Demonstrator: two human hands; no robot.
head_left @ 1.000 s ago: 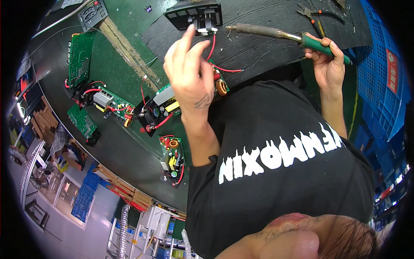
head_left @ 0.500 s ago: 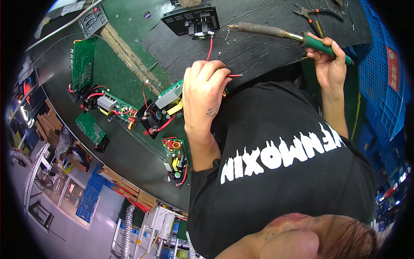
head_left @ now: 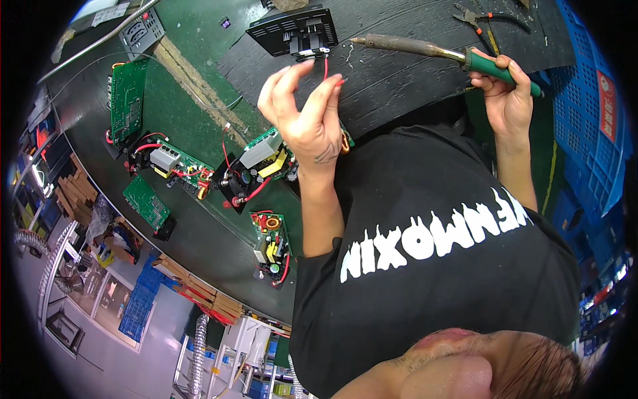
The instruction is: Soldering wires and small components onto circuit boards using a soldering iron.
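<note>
My left hand [head_left: 306, 123] is raised at the near edge of the black mat, thumb and forefinger pinched on a red wire [head_left: 325, 69], the other fingers lifted and curved. A bit of red shows at the pinching fingertips. That wire runs up to a black slotted panel [head_left: 279, 40] with socket-like parts and metal terminals on its back. My right hand [head_left: 508, 100] is closed around the green handle of a soldering iron [head_left: 412, 46]. Its tip points left, lying just right of the panel and clear of the wire.
Cutting pliers [head_left: 488, 23] with orange-and-black handles lie at the far right of the mat [head_left: 392, 76]. Several green circuit boards [head_left: 129, 100] stand or lie on the left of the bench, one board [head_left: 262, 153] close beside my left wrist. A blue crate [head_left: 585, 106] borders the right side.
My left hand has moved up toward the panel and turned, its fingers unfolding from a closed curl. The wire end no longer sticks out to the right. The soldering iron stays nearly still.
</note>
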